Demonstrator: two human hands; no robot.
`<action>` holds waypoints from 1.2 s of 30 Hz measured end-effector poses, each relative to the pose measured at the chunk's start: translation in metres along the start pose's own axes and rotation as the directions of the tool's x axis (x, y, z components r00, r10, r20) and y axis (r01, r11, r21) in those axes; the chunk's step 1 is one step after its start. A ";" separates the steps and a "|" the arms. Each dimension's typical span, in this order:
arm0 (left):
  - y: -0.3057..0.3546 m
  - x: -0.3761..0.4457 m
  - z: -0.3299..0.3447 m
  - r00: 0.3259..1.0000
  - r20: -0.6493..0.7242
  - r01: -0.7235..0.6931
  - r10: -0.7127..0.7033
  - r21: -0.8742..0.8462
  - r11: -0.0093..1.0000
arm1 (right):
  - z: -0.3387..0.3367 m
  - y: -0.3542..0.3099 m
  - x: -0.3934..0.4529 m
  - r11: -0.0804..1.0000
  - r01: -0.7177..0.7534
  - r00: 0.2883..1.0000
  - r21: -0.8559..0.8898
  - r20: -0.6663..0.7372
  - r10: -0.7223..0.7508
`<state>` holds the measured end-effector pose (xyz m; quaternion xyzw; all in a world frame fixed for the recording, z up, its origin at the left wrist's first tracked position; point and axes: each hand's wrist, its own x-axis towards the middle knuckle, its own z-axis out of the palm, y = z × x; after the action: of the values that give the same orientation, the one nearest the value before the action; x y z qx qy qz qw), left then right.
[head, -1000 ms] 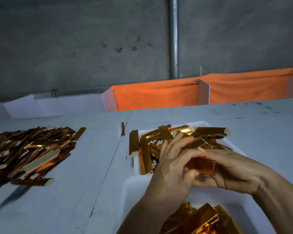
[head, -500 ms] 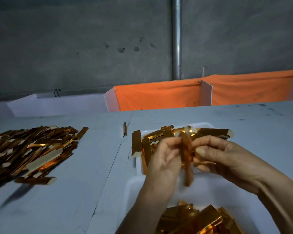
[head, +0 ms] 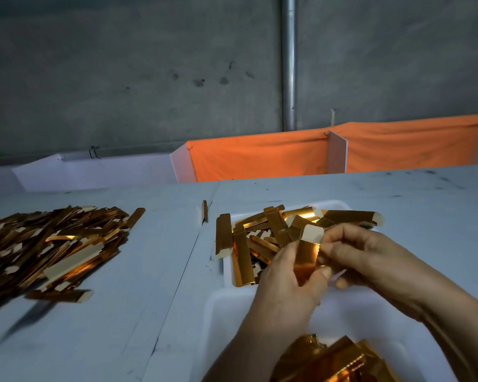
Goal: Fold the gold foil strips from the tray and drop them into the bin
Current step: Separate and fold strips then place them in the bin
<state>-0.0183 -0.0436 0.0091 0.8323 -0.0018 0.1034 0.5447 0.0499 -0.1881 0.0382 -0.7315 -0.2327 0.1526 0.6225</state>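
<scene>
Both of my hands hold one gold foil strip [head: 306, 252] upright above the white tray [head: 228, 274]. My left hand [head: 287, 282] pinches its lower part between thumb and fingers. My right hand [head: 353, 257] pinches its right edge near the top, where the white back of the strip shows. The tray holds several more gold strips [head: 262, 232] in a loose heap. Closer to me stands a white bin [head: 218, 321] with several gold pieces [head: 334, 359] in its near end.
A large pile of gold strips [head: 44, 244] lies on the grey table at the left, with one strip [head: 64, 295] apart in front. A single strip [head: 204, 210] stands near the table seam. Orange cloth bins [head: 260, 158] and a white box [head: 94, 172] line the far edge.
The strip was flat and low between my hands, then was lifted and turned upright. Now its white top flap is bent over and both hands have closed in on it.
</scene>
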 end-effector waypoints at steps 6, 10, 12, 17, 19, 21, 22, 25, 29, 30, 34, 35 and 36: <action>-0.002 0.000 -0.008 0.984 0.162 0.068 -0.070 0.016 0.998 | -0.003 -0.009 -0.005 0.990 0.143 0.990 -0.003 0.010 -0.143; -0.002 0.000 -0.009 0.986 0.163 0.033 -0.026 -0.037 0.999 | -0.005 -0.006 -0.004 0.998 0.057 0.998 0.034 0.031 -0.058; -0.003 0.001 -0.010 0.998 0.060 -0.031 0.031 0.001 1.000 | -0.009 -0.005 -0.003 0.993 -0.017 0.999 0.115 0.030 0.013; -0.004 0.001 -0.010 0.986 -0.047 -0.153 0.158 0.096 0.984 | -0.015 -0.004 -0.004 0.990 -0.053 0.998 0.131 0.027 0.050; -0.005 0.002 -0.011 0.986 -0.062 -0.149 0.154 0.086 0.985 | -0.014 -0.004 -0.004 0.991 -0.044 0.998 0.123 0.040 0.039; -0.006 0.003 -0.013 0.988 -0.070 -0.138 0.140 0.035 0.990 | -0.013 -0.004 -0.003 0.991 -0.018 0.998 0.131 0.057 0.011; -0.006 0.003 -0.014 0.989 -0.064 -0.132 0.132 0.009 0.991 | -0.013 -0.004 -0.003 0.990 0.002 0.998 0.139 0.061 -0.010; -0.006 0.002 -0.014 0.993 -0.043 -0.115 0.114 -0.012 0.993 | -0.015 -0.004 -0.003 0.989 0.055 0.995 0.134 0.077 -0.066; -0.007 0.003 -0.015 0.995 -0.028 -0.099 0.098 -0.031 0.995 | -0.016 -0.006 -0.006 0.991 0.079 0.985 0.105 0.147 -0.094; -0.007 0.003 -0.015 0.995 -0.024 -0.101 0.100 -0.033 0.994 | -0.016 -0.006 -0.006 0.992 0.089 0.983 0.088 0.154 -0.102; -0.006 0.002 -0.016 0.993 -0.019 -0.113 0.113 -0.022 0.993 | -0.014 -0.003 -0.005 0.991 0.135 0.981 0.005 0.139 -0.134; -0.006 0.002 -0.017 0.992 -0.021 -0.121 0.121 -0.028 0.992 | -0.013 -0.003 -0.005 0.991 0.133 0.981 0.014 0.141 -0.134; -0.005 0.002 -0.018 0.992 -0.021 -0.129 0.128 -0.034 0.991 | -0.013 -0.003 -0.005 0.991 0.128 0.981 0.034 0.144 -0.131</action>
<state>-0.0185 -0.0253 0.0115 0.8196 -0.0521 0.1459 0.5516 0.0519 -0.2010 0.0431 -0.6941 -0.3227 0.1677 0.6213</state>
